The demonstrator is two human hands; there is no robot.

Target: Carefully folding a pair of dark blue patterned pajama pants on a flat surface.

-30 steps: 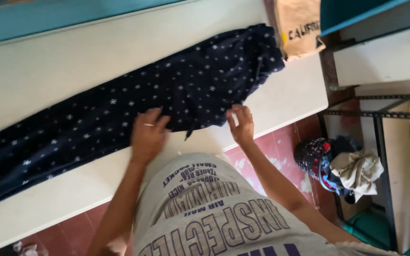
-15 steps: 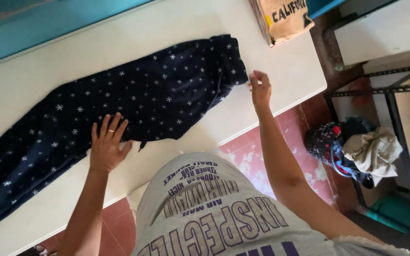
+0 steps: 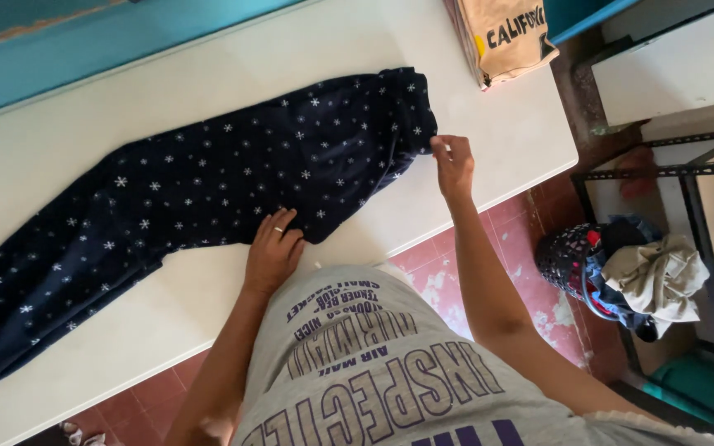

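Dark navy trousers with small white snowflakes (image 3: 208,182) lie flat across a white table (image 3: 126,91), waistband end to the right, legs running down to the left. My left hand (image 3: 273,248) grips the cloth at the crotch fold near the table's front edge, fingers curled into the fabric; a ring shows on one finger. My right hand (image 3: 453,161) pinches the lower corner of the waistband at the right end. Both arms reach out over my grey printed shirt.
A beige printed bag (image 3: 510,37) stands at the table's far right corner. A blue wall band runs behind the table. On the red tiled floor at right sits a dark basket with crumpled clothes (image 3: 621,272), beside a metal rack (image 3: 687,165).
My left hand slid right along the trousers' near edge and closed on the cloth. My right hand stays at the waistband corner.
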